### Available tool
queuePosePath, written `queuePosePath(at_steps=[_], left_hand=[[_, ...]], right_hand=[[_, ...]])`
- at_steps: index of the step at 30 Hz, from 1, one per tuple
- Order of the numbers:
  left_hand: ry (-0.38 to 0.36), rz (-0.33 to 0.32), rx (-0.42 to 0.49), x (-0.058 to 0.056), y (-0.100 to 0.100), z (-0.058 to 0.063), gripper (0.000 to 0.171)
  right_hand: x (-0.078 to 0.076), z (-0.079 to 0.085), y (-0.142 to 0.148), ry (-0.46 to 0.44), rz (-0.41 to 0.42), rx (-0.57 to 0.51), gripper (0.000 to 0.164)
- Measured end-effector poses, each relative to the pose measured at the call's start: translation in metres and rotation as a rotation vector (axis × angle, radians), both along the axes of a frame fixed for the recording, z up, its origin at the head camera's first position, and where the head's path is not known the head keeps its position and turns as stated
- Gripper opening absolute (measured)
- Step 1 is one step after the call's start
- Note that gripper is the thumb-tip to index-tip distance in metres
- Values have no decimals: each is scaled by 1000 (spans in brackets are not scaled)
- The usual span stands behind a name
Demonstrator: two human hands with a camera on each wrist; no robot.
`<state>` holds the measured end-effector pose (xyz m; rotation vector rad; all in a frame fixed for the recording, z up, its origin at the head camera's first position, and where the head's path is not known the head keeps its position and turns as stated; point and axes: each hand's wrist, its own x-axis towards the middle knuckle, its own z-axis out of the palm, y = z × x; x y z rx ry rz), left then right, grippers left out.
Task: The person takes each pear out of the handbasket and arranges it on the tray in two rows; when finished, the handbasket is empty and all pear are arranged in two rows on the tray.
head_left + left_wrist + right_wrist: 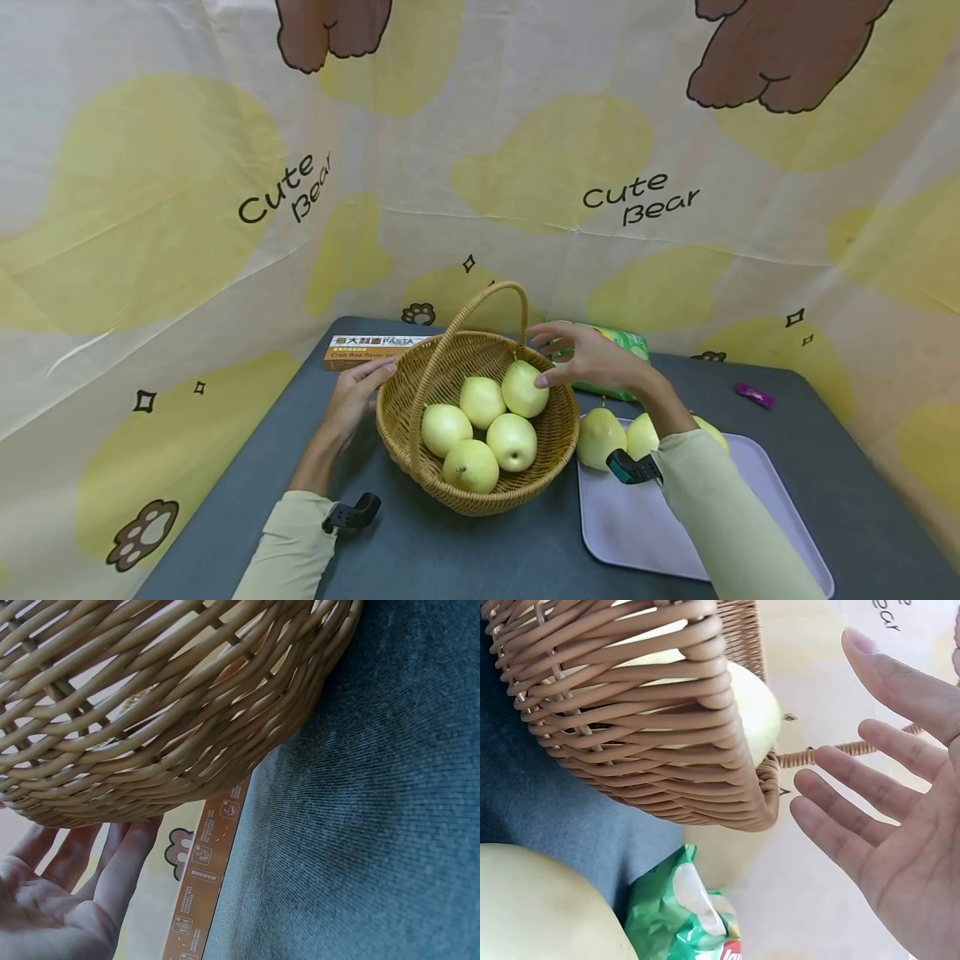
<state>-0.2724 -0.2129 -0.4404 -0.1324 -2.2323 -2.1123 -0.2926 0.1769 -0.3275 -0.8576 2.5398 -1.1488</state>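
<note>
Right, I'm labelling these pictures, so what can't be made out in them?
- Number of pears on the tray: head view, partly hidden by the right arm.
- Right end of the pasta box: head view, behind the basket.
- Full front of the green bag: head view, partly behind the right hand; right wrist view, cut off by the bottom edge.
- Lettering on the purple packet: head view, too small.

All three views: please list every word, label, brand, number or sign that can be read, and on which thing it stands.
"Cute Bear": twice on the backdrop cloth.
"意大利面 PASTA": on the box.
"Crab Roe flavor": also on the box; the line's end is hidden.
Green bag: red logo cut off, not fully readable.
Box's small print and purple packet: too small to read.
</note>
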Motion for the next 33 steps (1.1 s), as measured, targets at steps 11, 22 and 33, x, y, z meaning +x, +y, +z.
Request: queuePosePath(at_steps=[11,22,33], left_hand=[[7,-9,-6,0,-1,0,51],[2,-13,3,0,-1,0,52],[-3,-8,2,1,-1,2,51]], right_hand=[[-14,0,-15,14,61,87,77],[-20,5,-25,-53,112,146,84],[-19,5,-34,-90,155,161,84]])
